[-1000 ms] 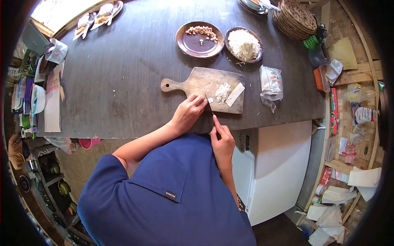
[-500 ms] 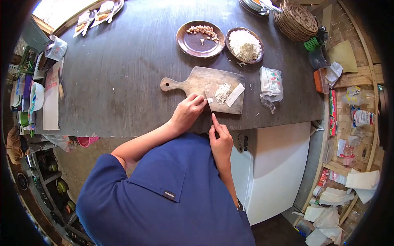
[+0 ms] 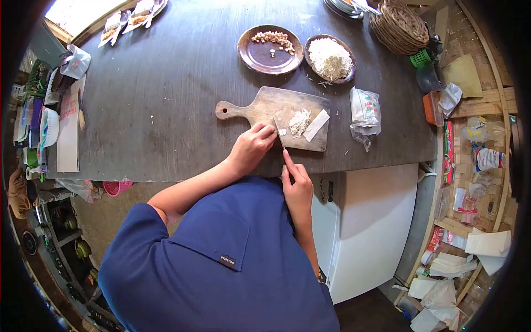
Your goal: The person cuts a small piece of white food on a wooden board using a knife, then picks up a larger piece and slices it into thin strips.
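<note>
Head view: knife (image 3: 280, 136) is held in the right hand (image 3: 298, 193), index finger laid forward along it, other fingers curled in. Blade is over the board (image 3: 265, 108), near the edge closest to the body, just beside the left fingertips. Left hand (image 3: 251, 146) is bunched narrow at the board; whether anything is pinched there can't be told, fingertips hide it. Small pale bits (image 3: 282, 132) are seen right by the blade; shreds (image 3: 299, 122) and a flat strip (image 3: 317, 125) lie farther right on the board, which sits on the tabletop (image 3: 160, 99).

Handling, judged by looks: knife light, thin and stiff, best taken by the handle, edge kept clear of the left fingertips. Strip looks light and fairly firm, may snap if bent; best pinched by its long sides near one end. Shreds loose, easily scattered, better scooped than pinched. Board rigid, moderately heavy; to be lifted by its holed handle, kept level.
</note>
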